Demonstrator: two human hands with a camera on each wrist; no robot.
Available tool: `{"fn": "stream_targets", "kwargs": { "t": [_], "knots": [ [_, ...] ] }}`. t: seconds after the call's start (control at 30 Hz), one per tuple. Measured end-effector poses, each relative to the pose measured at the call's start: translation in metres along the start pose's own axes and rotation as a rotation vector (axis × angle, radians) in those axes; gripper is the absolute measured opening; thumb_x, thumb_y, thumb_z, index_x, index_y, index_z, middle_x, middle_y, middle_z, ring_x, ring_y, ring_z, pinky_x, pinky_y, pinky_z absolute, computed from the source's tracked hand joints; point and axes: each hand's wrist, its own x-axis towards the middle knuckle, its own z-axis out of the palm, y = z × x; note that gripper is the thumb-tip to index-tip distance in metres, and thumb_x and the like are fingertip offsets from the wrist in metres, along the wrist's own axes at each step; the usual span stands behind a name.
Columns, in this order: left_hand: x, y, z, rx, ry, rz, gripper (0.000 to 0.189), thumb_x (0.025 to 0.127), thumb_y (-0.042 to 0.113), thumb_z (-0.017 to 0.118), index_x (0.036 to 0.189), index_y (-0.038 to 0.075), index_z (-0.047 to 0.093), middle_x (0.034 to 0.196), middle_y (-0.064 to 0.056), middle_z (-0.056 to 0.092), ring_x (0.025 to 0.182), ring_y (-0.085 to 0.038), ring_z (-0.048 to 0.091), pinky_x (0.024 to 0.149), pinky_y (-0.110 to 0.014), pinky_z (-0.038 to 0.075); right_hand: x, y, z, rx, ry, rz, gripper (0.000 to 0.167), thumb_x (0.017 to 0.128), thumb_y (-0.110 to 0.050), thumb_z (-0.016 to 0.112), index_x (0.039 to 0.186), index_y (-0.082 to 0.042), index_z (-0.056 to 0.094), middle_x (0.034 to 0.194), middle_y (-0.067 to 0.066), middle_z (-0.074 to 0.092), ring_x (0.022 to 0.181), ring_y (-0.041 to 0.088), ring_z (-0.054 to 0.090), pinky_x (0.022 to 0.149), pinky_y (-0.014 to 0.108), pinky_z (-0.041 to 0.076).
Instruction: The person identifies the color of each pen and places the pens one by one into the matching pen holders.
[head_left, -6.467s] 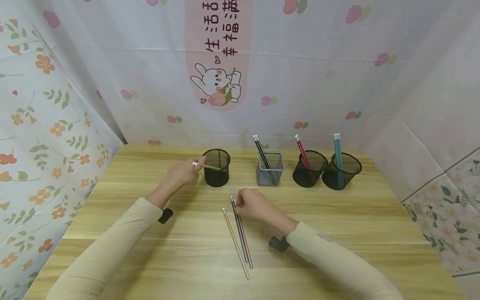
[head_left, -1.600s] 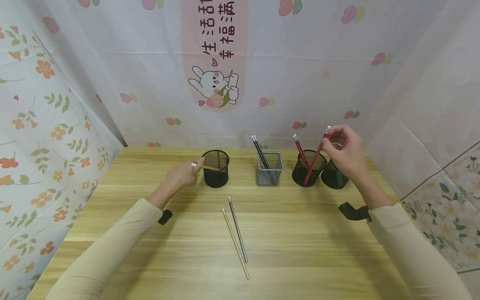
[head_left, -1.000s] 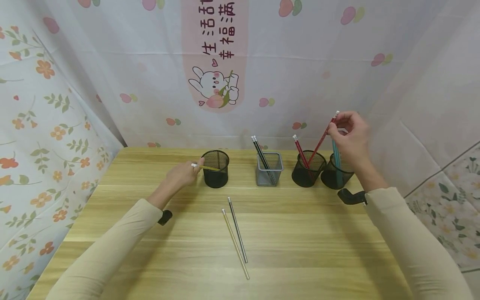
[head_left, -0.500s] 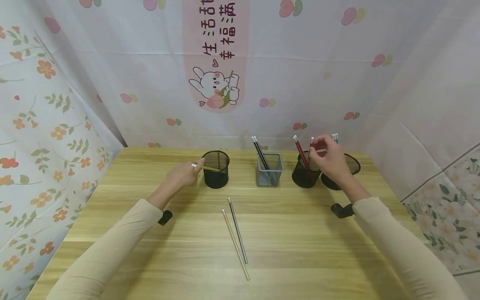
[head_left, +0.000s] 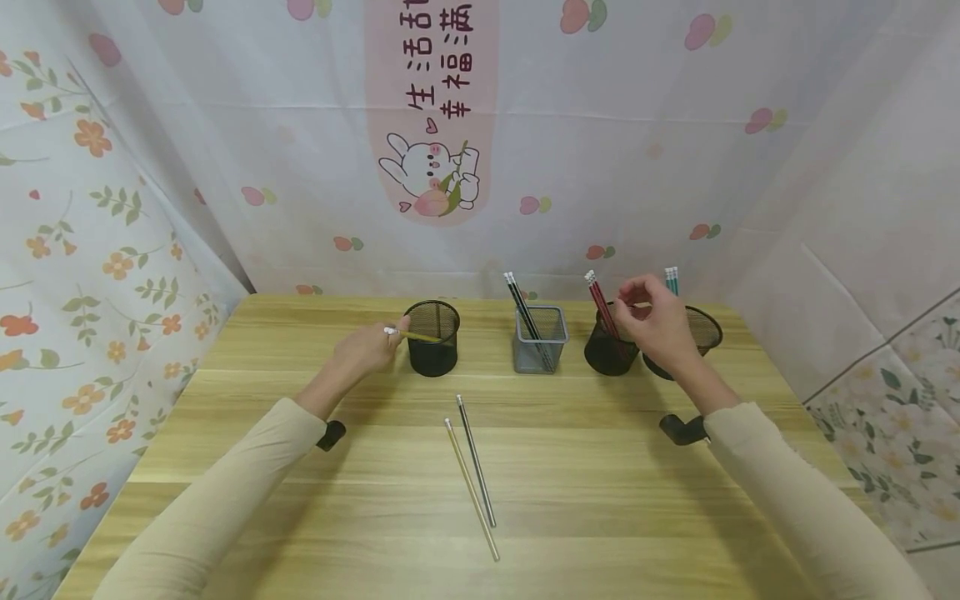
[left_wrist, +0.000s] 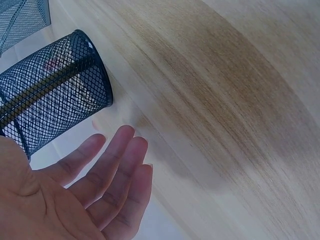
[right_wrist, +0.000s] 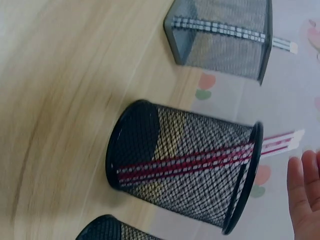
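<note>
My left hand point(head_left: 366, 350) is beside the leftmost round black mesh cup point(head_left: 432, 358), with the thumb side close to its rim; the left wrist view shows its fingers point(left_wrist: 107, 175) extended, off the mesh. Yellow pencils point(head_left: 420, 337) lean in that cup, eraser ends overlapping the hand. My right hand point(head_left: 654, 321) is over the right rim of another round black mesh cup point(right_wrist: 185, 167), its fingers loosely bent with nothing between them. Red pencils point(head_left: 602, 307) lean together to the left in this cup, white erasers up.
On the table point(head_left: 375, 500) lie a gold pencil point(head_left: 471, 487) and a black pencil point(head_left: 476, 460). Black pencils point(head_left: 522, 302) stand in a square grey mesh cup point(head_left: 536, 357). Teal pencils point(head_left: 672, 282) stand in the far-right black cup point(head_left: 703, 329), partly behind my right hand.
My right hand took a red pencil from the table into the round cup, lifted it, lowered it again and let go; it now leans beside the other red ones. My left hand has stayed put.
</note>
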Motion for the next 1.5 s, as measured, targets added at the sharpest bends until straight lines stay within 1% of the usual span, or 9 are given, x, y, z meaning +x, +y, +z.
{"fn": "stream_targets", "kwargs": {
  "t": [0.13, 0.43, 0.6, 0.87, 1.07, 1.17, 1.27, 1.43, 1.5],
  "knots": [
    [0.0, 0.0, 0.0, 0.004, 0.001, -0.005, 0.084, 0.107, 0.059, 0.007, 0.15, 0.001, 0.048, 0.143, -0.028, 0.051, 0.124, -0.049, 0.053, 0.089, -0.063, 0.048, -0.004, -0.008, 0.004, 0.0, 0.011, -0.034, 0.013, 0.094, 0.003, 0.066, 0.105, 0.003, 0.06, 0.098, 0.011, 0.064, 0.085, 0.01, 0.061, 0.071, 0.012, 0.049],
    [0.0, 0.0, 0.0, 0.002, 0.003, -0.019, 0.087, 0.105, 0.062, 0.005, 0.15, 0.001, 0.049, 0.143, -0.028, 0.052, 0.123, -0.049, 0.054, 0.086, -0.063, 0.049, -0.013, -0.024, 0.018, 0.029, -0.008, -0.078, 0.007, 0.093, 0.004, 0.067, 0.098, 0.0, 0.063, 0.089, 0.008, 0.066, 0.078, 0.017, 0.063, 0.067, 0.013, 0.048],
    [-0.001, 0.001, 0.0, 0.0, 0.008, -0.014, 0.083, 0.107, 0.059, 0.006, 0.15, 0.004, 0.05, 0.145, -0.026, 0.049, 0.127, -0.05, 0.051, 0.092, -0.066, 0.044, -0.021, -0.032, 0.025, 0.012, -0.048, -0.069, 0.007, 0.094, 0.001, 0.067, 0.097, -0.004, 0.064, 0.086, 0.003, 0.064, 0.073, 0.015, 0.061, 0.064, 0.017, 0.048],
    [0.0, 0.0, 0.001, -0.001, 0.012, -0.017, 0.085, 0.106, 0.06, 0.005, 0.149, 0.003, 0.051, 0.146, -0.026, 0.048, 0.13, -0.049, 0.048, 0.096, -0.067, 0.042, -0.033, -0.045, 0.037, 0.042, -0.166, -0.042, 0.004, 0.095, -0.004, 0.068, 0.094, -0.003, 0.064, 0.082, 0.0, 0.065, 0.07, 0.014, 0.063, 0.062, 0.021, 0.052],
    [-0.002, 0.001, 0.0, -0.011, 0.007, -0.031, 0.087, 0.107, 0.06, 0.006, 0.142, -0.001, 0.058, 0.142, -0.027, 0.052, 0.123, -0.049, 0.054, 0.088, -0.063, 0.048, -0.042, -0.052, 0.052, 0.052, -0.253, -0.048, 0.006, 0.093, -0.001, 0.07, 0.092, -0.006, 0.065, 0.084, -0.001, 0.066, 0.073, 0.014, 0.065, 0.063, 0.03, 0.056],
    [-0.002, 0.002, 0.0, -0.015, 0.007, -0.036, 0.087, 0.107, 0.059, 0.006, 0.135, -0.001, 0.063, 0.142, -0.027, 0.053, 0.123, -0.048, 0.055, 0.088, -0.063, 0.048, -0.046, -0.056, 0.062, 0.058, -0.302, -0.049, 0.009, 0.091, 0.001, 0.071, 0.093, -0.006, 0.065, 0.086, 0.0, 0.066, 0.075, 0.014, 0.066, 0.066, 0.032, 0.057],
    [-0.002, 0.002, 0.0, -0.013, 0.004, -0.034, 0.088, 0.107, 0.059, 0.006, 0.13, -0.002, 0.065, 0.142, -0.027, 0.053, 0.123, -0.047, 0.055, 0.089, -0.063, 0.047, -0.051, -0.061, 0.072, 0.058, -0.367, -0.028, 0.008, 0.091, -0.001, 0.071, 0.094, -0.006, 0.066, 0.085, -0.001, 0.066, 0.074, 0.013, 0.066, 0.066, 0.031, 0.057],
    [-0.002, 0.003, -0.001, -0.008, -0.003, -0.028, 0.088, 0.107, 0.059, 0.005, 0.137, -0.002, 0.061, 0.142, -0.028, 0.052, 0.122, -0.048, 0.056, 0.086, -0.061, 0.049, -0.055, -0.068, 0.09, 0.062, -0.5, 0.015, 0.006, 0.093, -0.006, 0.071, 0.094, -0.007, 0.065, 0.083, -0.004, 0.065, 0.07, 0.009, 0.064, 0.065, 0.029, 0.055],
    [-0.002, 0.003, -0.001, -0.009, -0.001, -0.026, 0.087, 0.107, 0.058, 0.006, 0.136, -0.002, 0.062, 0.141, -0.028, 0.052, 0.121, -0.047, 0.056, 0.086, -0.061, 0.049, -0.056, -0.071, 0.097, 0.06, -0.537, 0.021, 0.007, 0.093, -0.007, 0.071, 0.095, -0.007, 0.065, 0.083, -0.004, 0.064, 0.069, 0.008, 0.063, 0.064, 0.028, 0.054]
  ]
}}
